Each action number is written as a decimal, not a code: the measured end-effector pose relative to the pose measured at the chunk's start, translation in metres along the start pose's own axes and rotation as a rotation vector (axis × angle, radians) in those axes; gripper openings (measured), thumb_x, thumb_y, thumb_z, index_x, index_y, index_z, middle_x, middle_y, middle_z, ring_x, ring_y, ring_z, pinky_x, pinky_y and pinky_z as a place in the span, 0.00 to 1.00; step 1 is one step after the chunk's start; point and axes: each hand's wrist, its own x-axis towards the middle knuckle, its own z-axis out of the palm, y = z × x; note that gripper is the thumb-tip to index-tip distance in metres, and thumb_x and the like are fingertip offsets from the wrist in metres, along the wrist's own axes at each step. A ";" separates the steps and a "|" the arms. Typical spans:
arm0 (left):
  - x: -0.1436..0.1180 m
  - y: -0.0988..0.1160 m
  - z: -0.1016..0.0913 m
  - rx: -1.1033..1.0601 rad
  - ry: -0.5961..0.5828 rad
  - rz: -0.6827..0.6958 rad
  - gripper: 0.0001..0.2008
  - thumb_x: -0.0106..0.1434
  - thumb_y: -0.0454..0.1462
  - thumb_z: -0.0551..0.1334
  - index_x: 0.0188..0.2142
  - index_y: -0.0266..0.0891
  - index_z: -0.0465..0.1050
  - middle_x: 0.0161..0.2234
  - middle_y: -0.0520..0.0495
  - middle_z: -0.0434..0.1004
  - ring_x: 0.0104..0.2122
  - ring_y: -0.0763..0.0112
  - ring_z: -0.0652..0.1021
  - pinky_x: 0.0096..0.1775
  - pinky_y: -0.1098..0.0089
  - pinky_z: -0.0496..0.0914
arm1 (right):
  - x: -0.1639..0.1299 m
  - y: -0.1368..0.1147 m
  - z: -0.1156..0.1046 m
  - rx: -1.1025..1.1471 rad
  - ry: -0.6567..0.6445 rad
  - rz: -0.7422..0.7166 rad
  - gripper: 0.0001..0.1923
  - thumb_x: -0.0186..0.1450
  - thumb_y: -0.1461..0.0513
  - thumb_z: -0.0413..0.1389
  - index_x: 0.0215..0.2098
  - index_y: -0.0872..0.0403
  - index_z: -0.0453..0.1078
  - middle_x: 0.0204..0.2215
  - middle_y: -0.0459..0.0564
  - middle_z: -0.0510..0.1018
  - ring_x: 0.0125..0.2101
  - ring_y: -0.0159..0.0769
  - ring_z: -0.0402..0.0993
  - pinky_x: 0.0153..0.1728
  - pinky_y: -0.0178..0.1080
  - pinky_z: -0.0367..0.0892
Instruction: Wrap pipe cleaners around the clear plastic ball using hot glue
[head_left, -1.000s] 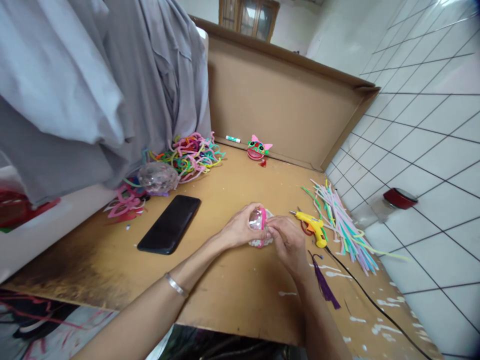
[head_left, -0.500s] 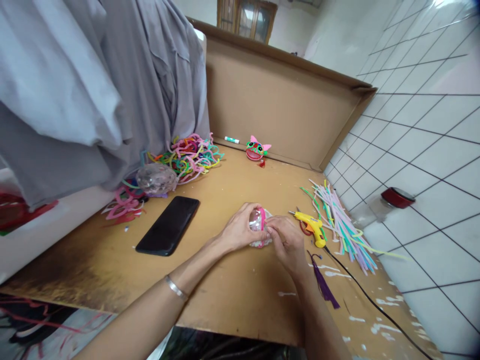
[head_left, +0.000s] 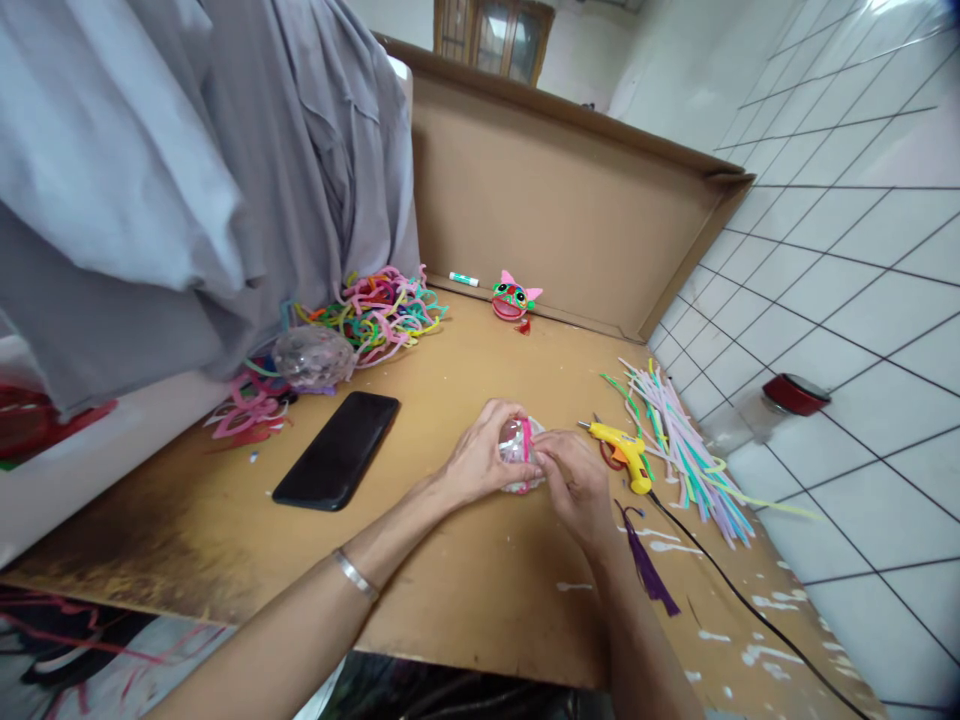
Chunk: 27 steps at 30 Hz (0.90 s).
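Near the middle of the table, my left hand is curled around a small clear rounded plastic piece with a bright pink strip running over it. My right hand pinches at the right side of this piece, its fingertips close together by the strip. What exactly lies between those fingertips is too small to make out. A yellow glue gun rests just right of my right hand, nozzle pointing left. Below it lies a purple tassel.
A bundle of pastel fuzzy sticks lies at the right by a red-lidded jar. Left are a black phone, clear plastic pieces and a colourful tangle of fuzzy sticks. A decorated animal head and a marker are behind.
Both hands stay in nearly the same place. The plastic piece has turned slightly in my left hand, and the pink strip looks a little shifted.
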 end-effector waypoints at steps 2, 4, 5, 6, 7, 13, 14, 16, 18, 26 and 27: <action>0.001 -0.001 -0.001 -0.009 -0.013 0.034 0.28 0.53 0.47 0.71 0.49 0.42 0.65 0.49 0.43 0.68 0.48 0.59 0.74 0.51 0.59 0.71 | 0.000 0.000 0.000 -0.001 -0.007 -0.001 0.08 0.68 0.68 0.50 0.38 0.51 0.69 0.35 0.51 0.80 0.37 0.38 0.77 0.40 0.42 0.72; 0.001 0.000 -0.002 0.000 -0.019 0.056 0.27 0.53 0.47 0.71 0.49 0.41 0.66 0.49 0.42 0.68 0.49 0.58 0.74 0.51 0.59 0.70 | 0.000 0.000 0.000 -0.001 -0.011 -0.001 0.09 0.68 0.68 0.50 0.38 0.51 0.69 0.35 0.51 0.80 0.37 0.38 0.76 0.41 0.42 0.72; 0.001 0.000 -0.002 0.006 -0.023 0.062 0.27 0.54 0.47 0.71 0.49 0.41 0.66 0.49 0.42 0.68 0.50 0.58 0.74 0.51 0.59 0.70 | 0.000 0.000 0.000 -0.002 -0.010 -0.003 0.09 0.68 0.68 0.50 0.38 0.51 0.69 0.35 0.51 0.80 0.37 0.38 0.76 0.41 0.42 0.72; 0.002 0.000 -0.002 0.013 -0.028 0.063 0.27 0.54 0.47 0.71 0.49 0.41 0.66 0.49 0.42 0.68 0.50 0.58 0.73 0.52 0.59 0.70 | 0.000 0.000 -0.001 -0.004 -0.006 -0.006 0.09 0.68 0.68 0.50 0.38 0.51 0.69 0.34 0.51 0.80 0.37 0.38 0.76 0.40 0.42 0.72; 0.002 0.000 -0.002 0.017 -0.031 0.063 0.27 0.54 0.47 0.71 0.49 0.41 0.66 0.49 0.42 0.68 0.50 0.58 0.73 0.52 0.59 0.70 | 0.001 -0.001 -0.001 -0.006 -0.002 -0.011 0.09 0.68 0.68 0.50 0.38 0.51 0.69 0.34 0.51 0.80 0.37 0.38 0.76 0.40 0.42 0.72; 0.001 -0.001 -0.002 0.019 -0.036 0.049 0.27 0.54 0.48 0.71 0.49 0.42 0.68 0.50 0.43 0.68 0.52 0.57 0.73 0.53 0.60 0.70 | 0.001 0.000 -0.001 -0.008 0.004 -0.021 0.08 0.68 0.69 0.50 0.38 0.51 0.69 0.34 0.51 0.80 0.36 0.37 0.76 0.40 0.41 0.72; 0.001 -0.001 -0.001 0.016 -0.036 0.049 0.27 0.54 0.48 0.71 0.49 0.42 0.68 0.50 0.43 0.68 0.52 0.57 0.73 0.53 0.60 0.70 | 0.001 0.001 -0.001 -0.006 0.003 -0.017 0.08 0.68 0.69 0.50 0.38 0.51 0.69 0.34 0.51 0.80 0.36 0.38 0.76 0.40 0.41 0.72; 0.001 -0.002 -0.001 0.009 -0.036 0.057 0.27 0.54 0.49 0.71 0.50 0.42 0.68 0.51 0.42 0.68 0.53 0.57 0.73 0.53 0.60 0.70 | 0.000 0.001 -0.001 0.001 -0.003 -0.005 0.08 0.68 0.68 0.50 0.38 0.51 0.69 0.34 0.51 0.80 0.37 0.38 0.76 0.40 0.41 0.72; 0.001 -0.003 -0.001 0.002 -0.036 0.068 0.27 0.55 0.49 0.71 0.50 0.42 0.69 0.51 0.42 0.68 0.53 0.57 0.73 0.53 0.60 0.70 | 0.000 0.001 -0.001 0.003 -0.003 -0.008 0.08 0.68 0.68 0.50 0.38 0.51 0.69 0.34 0.52 0.80 0.37 0.38 0.76 0.40 0.41 0.72; 0.000 0.000 -0.002 0.007 -0.040 0.058 0.26 0.55 0.49 0.71 0.49 0.42 0.69 0.50 0.41 0.69 0.52 0.57 0.74 0.53 0.59 0.70 | 0.002 -0.002 -0.002 -0.008 0.005 -0.021 0.08 0.68 0.69 0.50 0.37 0.51 0.69 0.33 0.51 0.80 0.36 0.37 0.76 0.39 0.41 0.72; 0.000 0.000 -0.002 0.008 -0.035 0.061 0.27 0.55 0.49 0.71 0.49 0.41 0.68 0.50 0.41 0.69 0.52 0.57 0.74 0.53 0.59 0.70 | 0.002 -0.002 -0.002 -0.007 0.003 -0.018 0.09 0.68 0.69 0.50 0.37 0.51 0.69 0.34 0.51 0.80 0.36 0.37 0.76 0.39 0.41 0.72</action>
